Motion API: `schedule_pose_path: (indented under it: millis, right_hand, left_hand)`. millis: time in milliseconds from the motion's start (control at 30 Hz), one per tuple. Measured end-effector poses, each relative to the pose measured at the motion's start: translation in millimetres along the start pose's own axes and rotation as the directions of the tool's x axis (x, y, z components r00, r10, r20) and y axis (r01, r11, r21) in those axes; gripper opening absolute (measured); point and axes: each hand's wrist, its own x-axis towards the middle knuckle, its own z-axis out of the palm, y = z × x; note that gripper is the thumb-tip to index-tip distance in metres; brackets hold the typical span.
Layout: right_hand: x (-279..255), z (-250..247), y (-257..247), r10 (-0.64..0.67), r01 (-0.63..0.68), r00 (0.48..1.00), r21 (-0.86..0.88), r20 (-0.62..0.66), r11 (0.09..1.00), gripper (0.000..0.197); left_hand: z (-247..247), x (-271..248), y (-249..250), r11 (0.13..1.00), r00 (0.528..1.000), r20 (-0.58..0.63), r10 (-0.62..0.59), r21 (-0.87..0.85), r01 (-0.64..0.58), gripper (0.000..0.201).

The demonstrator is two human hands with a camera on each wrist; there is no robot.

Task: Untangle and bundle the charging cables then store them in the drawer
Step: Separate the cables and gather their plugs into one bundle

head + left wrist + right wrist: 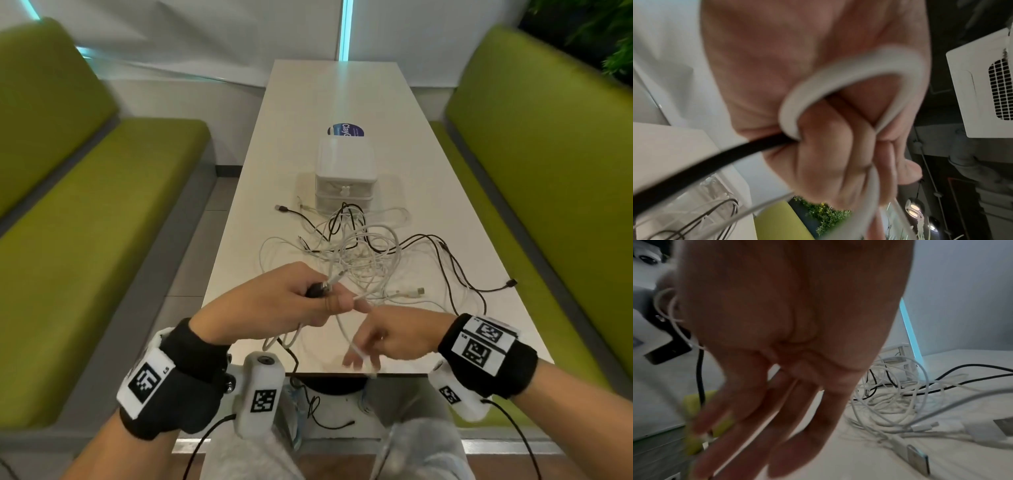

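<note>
Clenched tight, the left hand [274, 301] holds a black cable [701, 164] and a looped white cable [849, 78] together in its fist, with a dark plug end poking out between thumb and forefinger. From the left wrist the white loop bulges out over the curled fingers [828, 162] while the black one runs off toward the table. Just beside it, the right hand [394, 337] hangs near the table's near edge with its fingers [797, 426] loosely straight and pointing down; a thin white strand crosses them, but it is too blurred to tell whether they pinch it. Farther back on the white table [308, 102] lies the tangle of cables [363, 253], white and black strands looped through one another, with a USB plug [419, 291] lying loose at its near side. Behind the tangle, touching its far strands, stands the small white drawer unit [344, 171], its drawers closed. Green benches [102, 205] flank the table.
</note>
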Motion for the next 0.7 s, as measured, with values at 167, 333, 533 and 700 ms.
schedule_pose_path:
  millis: [167,333,533,700]
  right_hand:
    - [2.0,8.3,-7.1,0.011,-0.011,0.998,-0.001,-0.058,1.0,0.04]
    - [9.2,14.9,-19.7,-0.013,0.013,1.0,-0.026,-0.012,1.0,0.05]
    - [11.8,52.3,-20.7,0.058,-0.079,0.931,0.045,0.359,0.996,0.028]
    - [8.8,63.3,-11.3,0.127,-0.132,0.901,-0.016,0.415,0.991,0.031]
  left_hand:
    - [0.4,2.4,-1.9,0.998,0.994,-0.113,0.006,-0.056,-0.012,0.038]
    - [-1.6,4.3,-1.4,0.998,0.976,-0.212,0.044,-0.042,-0.054,0.04]
    - [-1.4,4.4,-8.8,0.999,0.967,-0.252,0.041,-0.013,-0.046,0.043]
    - [0.6,4.8,-11.1,0.97,0.943,-0.332,0.036,0.24,0.048,0.065]
